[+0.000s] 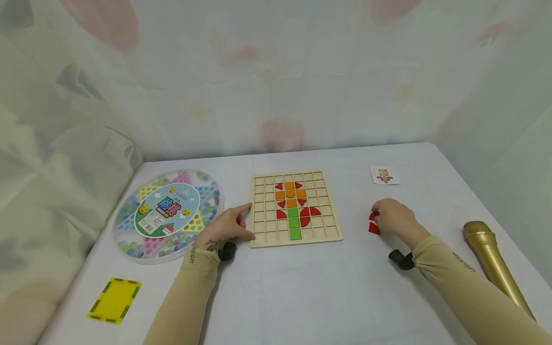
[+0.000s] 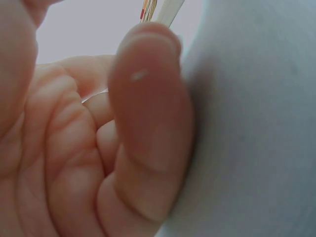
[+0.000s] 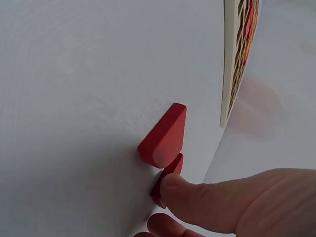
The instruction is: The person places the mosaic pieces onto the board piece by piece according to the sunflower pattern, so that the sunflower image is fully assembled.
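Observation:
A wooden grid board [image 1: 267, 211] lies on the table, with red, orange and green tiles set in its squares. At its left edge rests my left hand [image 1: 226, 224], index finger and thumb apart and touching the side; the left wrist view is mostly palm and thumb [image 2: 150, 113]. Right of the board, my right hand [image 1: 394, 218] pinches a small red tile [image 3: 168, 180] between thumb and fingers, low over the tabletop. Beside it lies another red tile [image 1: 373, 228], a quarter-circle piece with one rounded side. The fingers partly hide the pinched tile.
A small pattern card [image 1: 385, 175] lies behind my right hand. To the left are a round Chinese checkers set [image 1: 168, 211] and a yellow card [image 1: 114, 300] with a dashed black border. A gold microphone [image 1: 491, 254] lies beside my right forearm. Cloth walls [image 1: 276, 81] surround the table.

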Tool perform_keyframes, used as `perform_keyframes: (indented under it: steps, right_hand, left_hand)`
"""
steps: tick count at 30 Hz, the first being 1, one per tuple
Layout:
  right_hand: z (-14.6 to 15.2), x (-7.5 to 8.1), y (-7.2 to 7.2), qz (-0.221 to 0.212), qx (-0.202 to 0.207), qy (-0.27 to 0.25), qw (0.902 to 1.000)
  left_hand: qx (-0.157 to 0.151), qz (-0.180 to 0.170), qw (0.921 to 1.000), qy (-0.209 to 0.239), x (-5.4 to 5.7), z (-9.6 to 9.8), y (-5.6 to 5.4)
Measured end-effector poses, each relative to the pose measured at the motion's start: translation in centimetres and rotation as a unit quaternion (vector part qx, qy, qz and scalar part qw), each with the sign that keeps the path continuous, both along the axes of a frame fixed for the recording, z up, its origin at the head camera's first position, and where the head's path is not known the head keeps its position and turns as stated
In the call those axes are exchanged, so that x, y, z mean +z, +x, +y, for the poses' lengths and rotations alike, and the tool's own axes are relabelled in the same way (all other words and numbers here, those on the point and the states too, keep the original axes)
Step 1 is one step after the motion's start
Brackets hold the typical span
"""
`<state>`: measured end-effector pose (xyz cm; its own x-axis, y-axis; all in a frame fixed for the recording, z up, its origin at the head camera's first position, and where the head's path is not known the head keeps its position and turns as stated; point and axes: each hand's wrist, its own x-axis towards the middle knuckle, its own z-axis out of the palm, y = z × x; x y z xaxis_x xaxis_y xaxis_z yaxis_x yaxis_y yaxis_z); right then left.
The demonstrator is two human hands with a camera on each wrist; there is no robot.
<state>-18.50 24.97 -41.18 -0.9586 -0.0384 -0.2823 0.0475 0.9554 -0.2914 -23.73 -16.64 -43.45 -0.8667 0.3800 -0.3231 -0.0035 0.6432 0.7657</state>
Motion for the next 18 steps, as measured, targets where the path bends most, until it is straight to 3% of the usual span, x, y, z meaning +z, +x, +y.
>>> perform_keyframes:
  steps: [10,14,18]
  right_hand:
    - [-0.2,1.0,-0.6,0.009,0.004,-0.022,0.9997]
    - [-2.6,2.2,-1.8,0.048,0.022,-0.071,0.9961]
    - [-6.7,3.0,-3.2,0.084,0.071,-0.126,0.9859]
  left_hand:
    - [0.007,-0.005,1.0,0.002,0.0,0.1,0.0]
    - [0.01,-0.006,0.9999,-0.001,0.0,0.1,0.0]
    - [0.014,-0.009,0.9999,-0.002,0.0,0.1,0.0]
